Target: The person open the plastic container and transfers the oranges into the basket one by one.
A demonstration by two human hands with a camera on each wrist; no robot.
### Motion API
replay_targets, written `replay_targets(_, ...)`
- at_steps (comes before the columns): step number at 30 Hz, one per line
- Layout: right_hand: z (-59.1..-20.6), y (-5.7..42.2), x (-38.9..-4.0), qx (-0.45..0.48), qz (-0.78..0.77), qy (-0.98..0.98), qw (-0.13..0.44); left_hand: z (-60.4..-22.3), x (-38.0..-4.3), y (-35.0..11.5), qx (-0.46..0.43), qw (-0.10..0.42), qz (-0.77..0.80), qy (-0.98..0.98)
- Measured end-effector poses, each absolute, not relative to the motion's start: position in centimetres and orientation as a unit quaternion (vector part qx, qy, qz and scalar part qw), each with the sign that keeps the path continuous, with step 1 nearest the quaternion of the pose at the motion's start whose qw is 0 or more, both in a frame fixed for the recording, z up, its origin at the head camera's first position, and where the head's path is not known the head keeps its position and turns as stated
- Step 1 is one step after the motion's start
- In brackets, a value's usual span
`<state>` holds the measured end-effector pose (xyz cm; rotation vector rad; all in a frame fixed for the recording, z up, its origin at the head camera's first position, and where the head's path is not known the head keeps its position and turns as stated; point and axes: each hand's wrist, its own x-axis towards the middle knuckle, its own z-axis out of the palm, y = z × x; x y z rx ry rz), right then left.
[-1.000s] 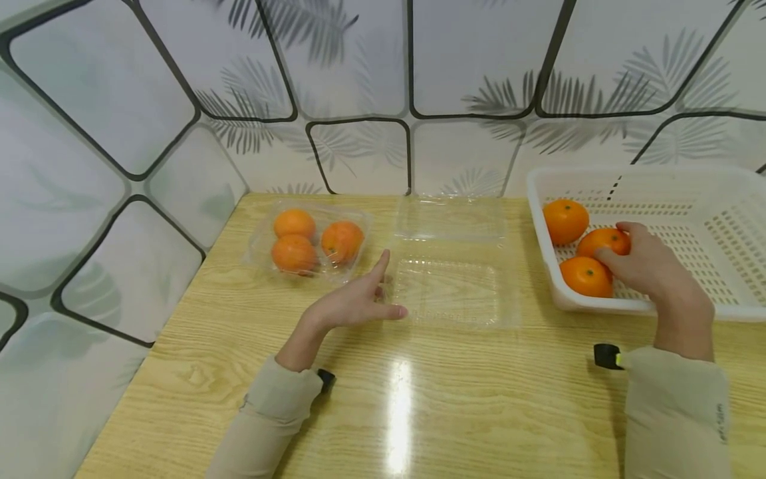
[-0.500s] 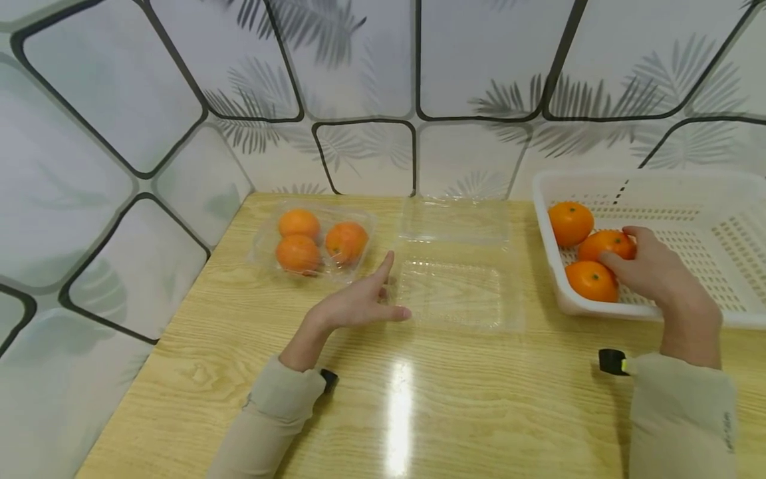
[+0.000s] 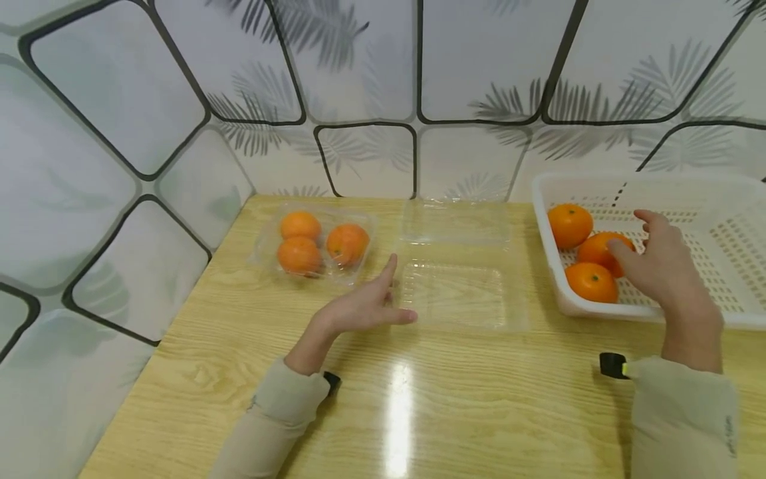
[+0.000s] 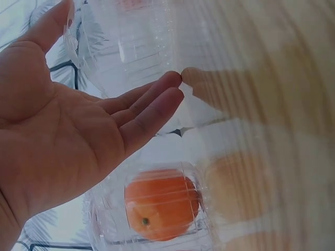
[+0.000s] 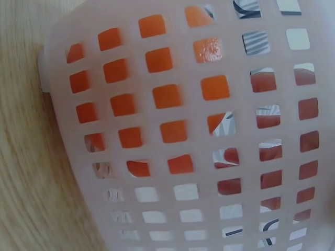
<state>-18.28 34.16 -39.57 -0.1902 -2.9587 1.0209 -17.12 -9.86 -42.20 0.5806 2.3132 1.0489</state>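
In the head view my left hand (image 3: 365, 307) lies with straight, spread fingers along the left side of an open clear plastic clamshell box (image 3: 455, 293). The left wrist view shows its fingertips (image 4: 170, 78) low beside the box wall. Over the white plastic basket (image 3: 634, 313), my right hand (image 3: 661, 266) hovers with parted fingers, its thumb overlapping the middle orange (image 3: 598, 250). A second orange (image 3: 570, 226) sits behind that one and a third orange (image 3: 591, 283) in front. From the right wrist, the basket's slotted wall (image 5: 196, 141) partly hides hand and fruit.
Left of the open box stands another clear clamshell (image 3: 263, 243) holding three oranges (image 3: 299, 255). The open box's lid (image 3: 455, 219) leans back toward the patterned wall (image 3: 467, 60). All rests on a wooden table (image 3: 509, 406).
My right hand has loosened from the middle orange; its fingers have lifted and spread away to the right. That orange stays in the basket. The left hand keeps almost the same place.
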Motion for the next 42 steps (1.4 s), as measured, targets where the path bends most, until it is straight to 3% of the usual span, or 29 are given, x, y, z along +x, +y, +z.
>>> replay_targets(28,-36.1,27.1,-14.4,-0.017,0.368,-0.910,0.190,-41.1,-15.5,-9.2,0.298,0.241,0.290,0.877)
replay_targets(37,-35.7,23.5,-13.7,0.066,0.370,-0.889,0.260,-37.9,-15.2,-11.6,0.293,0.190,0.299,0.888)
replay_targets(42,-35.7,21.1,-13.6,0.126,0.355,-0.881,0.285,-36.1,-15.3,-13.9,0.280,0.128,0.330,0.892)
